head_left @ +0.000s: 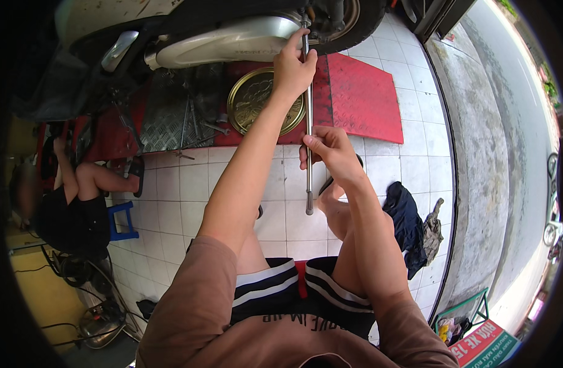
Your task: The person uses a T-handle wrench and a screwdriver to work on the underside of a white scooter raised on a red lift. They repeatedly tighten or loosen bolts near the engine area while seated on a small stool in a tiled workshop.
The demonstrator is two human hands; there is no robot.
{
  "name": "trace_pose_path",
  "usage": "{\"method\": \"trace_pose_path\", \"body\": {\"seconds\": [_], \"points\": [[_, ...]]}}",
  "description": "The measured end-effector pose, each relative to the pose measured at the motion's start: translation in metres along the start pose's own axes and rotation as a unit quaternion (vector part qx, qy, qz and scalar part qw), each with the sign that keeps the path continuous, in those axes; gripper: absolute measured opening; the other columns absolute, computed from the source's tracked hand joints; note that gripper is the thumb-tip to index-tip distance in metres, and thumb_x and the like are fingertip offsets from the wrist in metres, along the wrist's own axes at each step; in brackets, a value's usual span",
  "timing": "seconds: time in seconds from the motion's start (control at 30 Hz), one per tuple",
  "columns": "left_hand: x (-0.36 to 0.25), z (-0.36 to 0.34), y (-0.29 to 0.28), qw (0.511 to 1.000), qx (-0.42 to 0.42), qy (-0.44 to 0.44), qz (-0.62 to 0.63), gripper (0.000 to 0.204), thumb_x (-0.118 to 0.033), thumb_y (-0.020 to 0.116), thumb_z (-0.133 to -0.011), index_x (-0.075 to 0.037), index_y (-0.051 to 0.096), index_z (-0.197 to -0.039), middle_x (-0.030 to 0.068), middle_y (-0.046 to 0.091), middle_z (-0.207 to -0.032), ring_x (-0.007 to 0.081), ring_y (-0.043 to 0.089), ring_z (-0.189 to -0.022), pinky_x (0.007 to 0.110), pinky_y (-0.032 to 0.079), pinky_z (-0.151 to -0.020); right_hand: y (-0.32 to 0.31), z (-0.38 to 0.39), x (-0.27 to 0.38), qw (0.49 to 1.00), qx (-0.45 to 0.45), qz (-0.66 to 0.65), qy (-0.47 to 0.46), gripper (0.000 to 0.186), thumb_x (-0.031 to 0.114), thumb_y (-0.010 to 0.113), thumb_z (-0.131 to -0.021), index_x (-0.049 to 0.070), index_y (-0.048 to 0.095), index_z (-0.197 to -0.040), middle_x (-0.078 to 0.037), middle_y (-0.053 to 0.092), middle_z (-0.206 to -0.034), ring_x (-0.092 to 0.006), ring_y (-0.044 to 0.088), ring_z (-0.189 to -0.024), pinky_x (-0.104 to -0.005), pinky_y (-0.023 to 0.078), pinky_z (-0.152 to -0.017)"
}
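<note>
My left hand (294,73) is closed on the upper part of a long chrome wrench bar (309,107), whose top end meets a fitting (303,18) beside the scooter's silver exhaust (226,46) and rear wheel (349,34). Lower down, my right hand (327,150) grips the same bar, its thumb lying across it, with the bar's lower end hanging below the hand. A brass-coloured round tray (238,110) lies on the red lift platform (361,104), partly behind my left arm. Wrenches (214,129) rest on the checker-plate section to its left.
A co-worker (79,214) sits at left on a blue stool (122,222), near a black machine with hoses (97,288). Dark cloths (401,224) lie on the tiled floor at right, before a concrete edge (471,153) and the street. A sign (484,340) stands at lower right.
</note>
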State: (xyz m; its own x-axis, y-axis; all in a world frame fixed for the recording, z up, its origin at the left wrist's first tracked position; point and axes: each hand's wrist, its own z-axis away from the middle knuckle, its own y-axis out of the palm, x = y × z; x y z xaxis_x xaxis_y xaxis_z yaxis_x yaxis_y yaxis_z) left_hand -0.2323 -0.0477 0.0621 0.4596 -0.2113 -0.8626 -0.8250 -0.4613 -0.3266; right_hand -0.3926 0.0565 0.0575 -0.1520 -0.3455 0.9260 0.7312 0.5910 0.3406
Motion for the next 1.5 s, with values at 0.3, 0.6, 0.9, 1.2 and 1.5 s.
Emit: {"method": "trace_pose_path", "body": {"seconds": [0.3, 0.6, 0.9, 1.2, 1.5], "points": [[0.000, 0.046, -0.026, 0.966, 0.091, -0.132, 0.203, 0.046, -0.033, 0.044, -0.101, -0.005, 0.044, -0.137, 0.0100, 0.061, -0.087, 0.0121, 0.059, -0.057, 0.023, 0.045, -0.050, -0.002, -0.017, 0.008, 0.994, 0.037, -0.100, -0.032, 0.027, 0.022, 0.051, -0.099, -0.001, 0.060, -0.090, -0.010, 0.064, -0.070, -0.0167, 0.062, -0.058, -0.0278, 0.050, -0.056], [-0.026, 0.230, -0.107, 0.677, 0.175, -0.398, 0.594, 0.037, -0.037, 0.048, -0.100, -0.003, 0.057, -0.113, 0.0054, 0.056, -0.088, 0.0140, 0.050, -0.078, 0.025, 0.039, -0.066, 0.011, -0.034, 0.004, 0.955, 0.106, -0.269, -0.069, 0.024, 0.025, 0.048, -0.101, 0.003, 0.056, -0.096, -0.008, 0.063, -0.072, -0.0172, 0.063, -0.061, -0.0275, 0.053, -0.059], [-0.086, 0.208, -0.119, 0.892, 0.019, -0.359, 0.274, 0.020, -0.022, 0.061, -0.096, -0.002, 0.058, -0.097, 0.0056, 0.059, -0.075, 0.0109, 0.053, -0.061, 0.021, 0.040, -0.053, -0.021, -0.007, 0.015, 0.953, 0.302, 0.000, 0.018, 0.027, 0.034, 0.062, -0.094, 0.008, 0.058, -0.098, 0.003, 0.055, -0.083, -0.0038, 0.048, -0.060, -0.0190, 0.039, -0.053], [-0.180, 0.176, -0.110, 0.986, -0.068, -0.148, -0.031, 0.023, -0.020, 0.069, -0.089, 0.002, 0.063, -0.085, 0.0041, 0.060, -0.063, 0.0094, 0.055, -0.050, 0.022, 0.042, -0.047, 0.001, -0.009, 0.019, 0.928, 0.370, -0.036, -0.001, 0.033, 0.036, 0.068, -0.089, 0.005, 0.056, -0.090, 0.005, 0.045, -0.057, -0.0043, 0.038, -0.047, -0.0186, 0.027, -0.042], [-0.130, 0.259, -0.059, 0.969, 0.095, -0.154, -0.169, 0.057, -0.008, 0.066, -0.084, 0.009, 0.041, -0.133, 0.0104, 0.064, -0.078, 0.0183, 0.062, -0.062, 0.031, 0.050, -0.056, 0.008, -0.014, 0.018, 0.945, 0.318, -0.064, -0.045, 0.024, 0.025, 0.067, -0.091, 0.004, 0.057, -0.087, 0.002, 0.049, -0.058, -0.0036, 0.039, -0.047, -0.0196, 0.028, -0.042]]}}
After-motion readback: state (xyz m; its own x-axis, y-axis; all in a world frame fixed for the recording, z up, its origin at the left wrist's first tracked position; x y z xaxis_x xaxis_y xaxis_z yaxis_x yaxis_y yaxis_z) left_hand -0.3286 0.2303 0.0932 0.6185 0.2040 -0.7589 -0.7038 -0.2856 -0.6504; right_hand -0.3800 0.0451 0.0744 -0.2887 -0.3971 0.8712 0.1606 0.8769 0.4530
